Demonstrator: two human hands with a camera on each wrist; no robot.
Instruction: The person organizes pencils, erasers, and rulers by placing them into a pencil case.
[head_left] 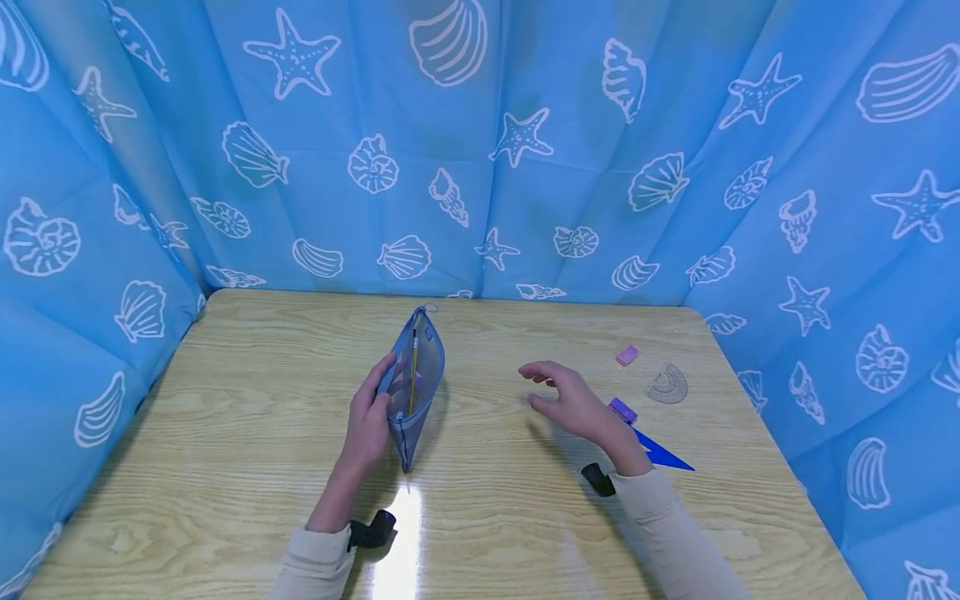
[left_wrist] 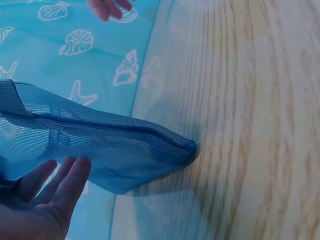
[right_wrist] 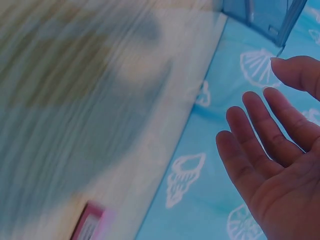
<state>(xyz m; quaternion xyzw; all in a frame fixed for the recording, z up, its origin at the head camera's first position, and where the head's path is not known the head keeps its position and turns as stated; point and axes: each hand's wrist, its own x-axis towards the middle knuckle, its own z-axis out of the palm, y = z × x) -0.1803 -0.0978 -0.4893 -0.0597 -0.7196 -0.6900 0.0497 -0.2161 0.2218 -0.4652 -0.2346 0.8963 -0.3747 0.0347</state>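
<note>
My left hand (head_left: 367,417) grips the left side of a blue mesh zip pouch (head_left: 429,367), which stands with its mouth unzipped and spread. Inside lies a yellow pencil (head_left: 413,375), and something pinkish shows faintly through the mesh. In the left wrist view, the fingers (left_wrist: 67,187) lie against the pouch (left_wrist: 115,140), whose lower corner touches the table. My right hand (head_left: 573,400) hovers over the table to the right of the pouch, holding nothing. Its fingers (right_wrist: 265,130) are spread and relaxed in the right wrist view.
On the right of the wooden table (head_left: 247,400) lie a pink eraser (head_left: 627,356), a clear protractor (head_left: 667,385), a small purple block (head_left: 622,410) and a blue set square (head_left: 663,454), partly behind the right forearm. A blue shell-patterned curtain (head_left: 480,167) surrounds the table's back and sides.
</note>
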